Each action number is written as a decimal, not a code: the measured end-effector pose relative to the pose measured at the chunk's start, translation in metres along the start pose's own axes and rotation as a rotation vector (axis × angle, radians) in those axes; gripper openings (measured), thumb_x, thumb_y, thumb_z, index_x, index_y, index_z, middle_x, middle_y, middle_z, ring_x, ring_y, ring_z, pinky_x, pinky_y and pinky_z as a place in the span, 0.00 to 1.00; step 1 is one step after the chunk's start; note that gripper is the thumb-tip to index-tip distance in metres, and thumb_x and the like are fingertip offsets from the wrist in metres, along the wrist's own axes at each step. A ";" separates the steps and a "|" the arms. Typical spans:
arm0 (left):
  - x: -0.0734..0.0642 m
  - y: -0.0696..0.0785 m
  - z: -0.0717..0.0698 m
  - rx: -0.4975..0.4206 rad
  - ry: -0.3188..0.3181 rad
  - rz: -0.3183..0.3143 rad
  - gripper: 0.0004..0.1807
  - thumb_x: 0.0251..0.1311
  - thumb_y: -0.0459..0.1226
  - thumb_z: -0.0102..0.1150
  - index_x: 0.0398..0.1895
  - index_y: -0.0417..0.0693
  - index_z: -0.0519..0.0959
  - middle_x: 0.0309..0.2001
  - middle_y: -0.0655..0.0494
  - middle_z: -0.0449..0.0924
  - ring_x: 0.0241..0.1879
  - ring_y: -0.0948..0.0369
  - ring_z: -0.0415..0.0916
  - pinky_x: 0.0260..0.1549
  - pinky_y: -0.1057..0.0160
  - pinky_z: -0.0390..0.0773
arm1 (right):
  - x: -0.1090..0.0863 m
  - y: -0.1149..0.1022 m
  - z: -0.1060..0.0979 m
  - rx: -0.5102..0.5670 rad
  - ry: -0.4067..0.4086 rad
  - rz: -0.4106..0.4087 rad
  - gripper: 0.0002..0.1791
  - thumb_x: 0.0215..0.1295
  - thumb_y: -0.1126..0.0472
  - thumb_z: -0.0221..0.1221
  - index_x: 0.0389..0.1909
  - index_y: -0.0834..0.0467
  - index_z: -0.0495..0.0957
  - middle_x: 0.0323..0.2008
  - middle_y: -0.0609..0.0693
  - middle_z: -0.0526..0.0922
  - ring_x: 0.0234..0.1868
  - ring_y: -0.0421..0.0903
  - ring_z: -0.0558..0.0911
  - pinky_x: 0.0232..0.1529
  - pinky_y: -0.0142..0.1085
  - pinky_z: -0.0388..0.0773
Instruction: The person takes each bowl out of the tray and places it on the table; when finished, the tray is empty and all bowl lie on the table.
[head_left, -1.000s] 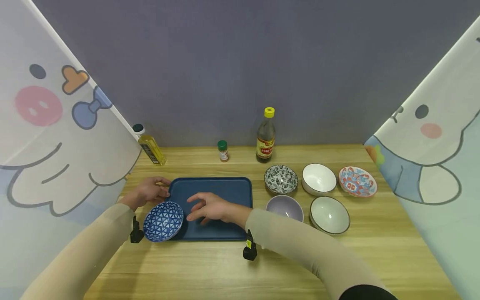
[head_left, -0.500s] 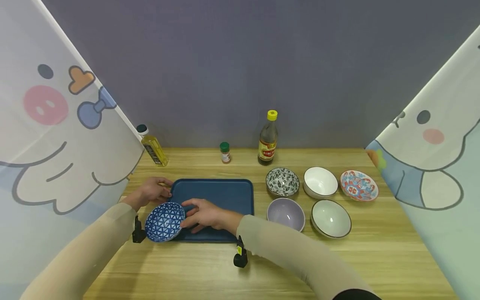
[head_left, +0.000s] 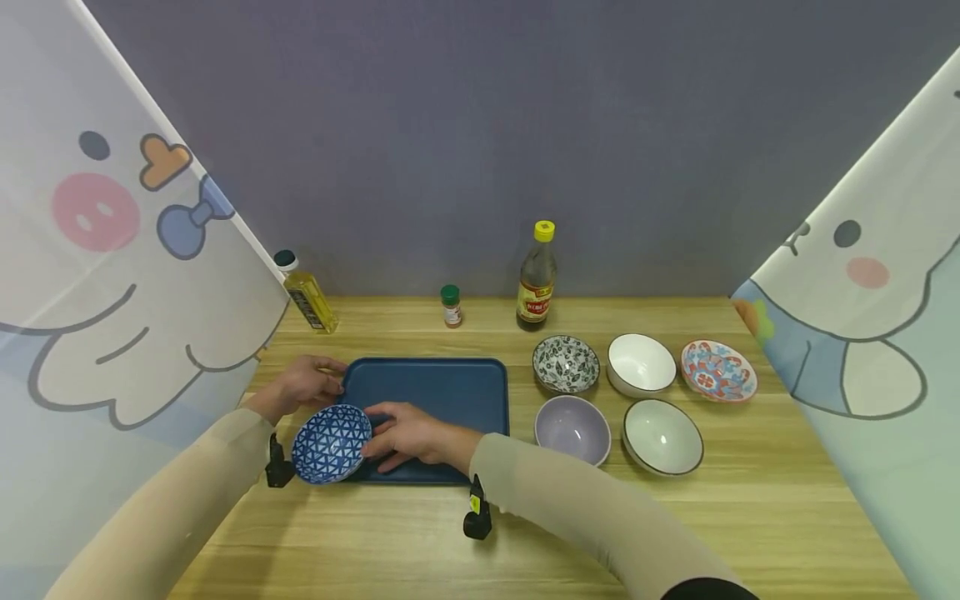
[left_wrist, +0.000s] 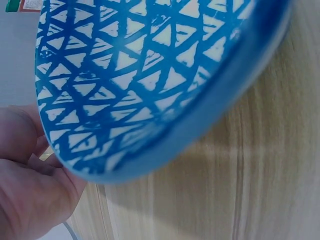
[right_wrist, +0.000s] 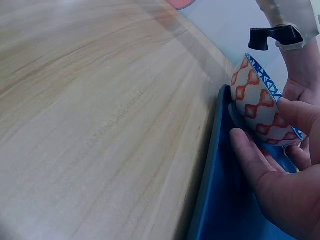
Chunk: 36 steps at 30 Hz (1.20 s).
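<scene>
A bowl (head_left: 330, 446) with blue and white triangles inside sits tilted over the left end of the dark blue tray (head_left: 450, 387), overhanging the table. Its outer side, seen in the right wrist view, is white with red diamonds. My left hand (head_left: 303, 383) holds the far left side; in the left wrist view the bowl's wall hides some of its fingers. From the right, my right hand (head_left: 412, 433) grips the bowl, with one finger (right_wrist: 295, 112) at the rim and another (right_wrist: 245, 145) lower by the outer wall.
Right of the tray stand a black-and-white patterned bowl (head_left: 566, 365), a purple bowl (head_left: 573, 431), a white bowl (head_left: 641, 365), a pale bowl (head_left: 662, 437) and a red-blue patterned dish (head_left: 718, 371). Behind are an oil bottle (head_left: 311, 302), a green-capped jar (head_left: 451, 307) and a yellow-capped bottle (head_left: 536, 287).
My right hand has moved left across the tray and come to the bowl's right side. The left hand and the bowl have stayed nearly in place.
</scene>
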<state>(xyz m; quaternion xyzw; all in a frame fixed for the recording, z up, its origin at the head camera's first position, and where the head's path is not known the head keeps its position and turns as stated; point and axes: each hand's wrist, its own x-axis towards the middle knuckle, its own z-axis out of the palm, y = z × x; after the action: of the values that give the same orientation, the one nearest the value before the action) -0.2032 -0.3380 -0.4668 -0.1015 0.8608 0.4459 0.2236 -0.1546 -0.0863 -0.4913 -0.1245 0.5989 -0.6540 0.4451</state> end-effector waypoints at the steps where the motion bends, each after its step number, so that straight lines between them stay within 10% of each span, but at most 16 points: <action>1: 0.000 0.000 0.000 -0.002 0.002 0.000 0.29 0.65 0.24 0.59 0.69 0.26 0.67 0.50 0.33 0.83 0.46 0.46 0.85 0.45 0.48 0.86 | 0.000 0.000 0.000 0.003 -0.002 0.002 0.38 0.64 0.73 0.64 0.75 0.54 0.66 0.52 0.56 0.83 0.48 0.56 0.87 0.46 0.53 0.86; 36: 0.000 -0.003 0.003 -0.054 0.017 -0.018 0.31 0.65 0.24 0.59 0.71 0.29 0.65 0.48 0.37 0.83 0.38 0.54 0.85 0.38 0.52 0.87 | -0.030 0.005 -0.002 0.106 0.058 0.029 0.37 0.59 0.76 0.62 0.71 0.55 0.70 0.42 0.66 0.87 0.31 0.51 0.88 0.37 0.48 0.88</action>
<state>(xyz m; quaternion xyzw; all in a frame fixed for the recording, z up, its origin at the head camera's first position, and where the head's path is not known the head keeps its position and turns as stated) -0.2015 -0.3368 -0.4707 -0.1191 0.8493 0.4660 0.2177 -0.1365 -0.0621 -0.4853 -0.0731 0.5780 -0.6816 0.4428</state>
